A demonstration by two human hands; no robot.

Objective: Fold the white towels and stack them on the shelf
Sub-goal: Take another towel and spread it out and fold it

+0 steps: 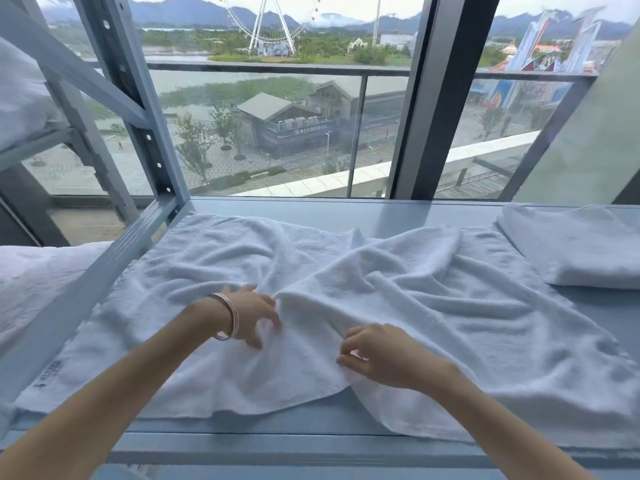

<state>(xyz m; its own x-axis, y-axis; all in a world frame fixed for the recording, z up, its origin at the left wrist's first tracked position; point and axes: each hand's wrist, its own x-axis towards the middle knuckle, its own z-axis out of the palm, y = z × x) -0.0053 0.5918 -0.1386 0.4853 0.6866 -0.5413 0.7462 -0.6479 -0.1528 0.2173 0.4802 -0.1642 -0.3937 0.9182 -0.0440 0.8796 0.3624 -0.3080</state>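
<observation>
My left hand [251, 315] lies on the rumpled towel [346, 306] with its fingers spread and loosely bent, touching the cloth just beside a raised ridge in the middle; a bracelet [230, 318] sits on that wrist. My right hand [375, 355] is curled, its fingertips pinching a fold of the same towel near the front edge. This towel lies open and creased across the blue shelf [311, 211], one flap thrown over the middle, a corner hanging toward the front rail. I judge I am only starting on it: it is not smoothed flat yet, and no clean fold shows.

At the far right of the same shelf lies a folded towel [581, 247], so at least one looks done and put in place. To the left, beyond the shelf's upright post [145, 126], more white cloth [38, 271] sits lower down, and another white bundle [20, 91] on a higher level; I cannot tell whether those are folded. Left to do: flatten this towel, fold it, and set it with the finished one.
</observation>
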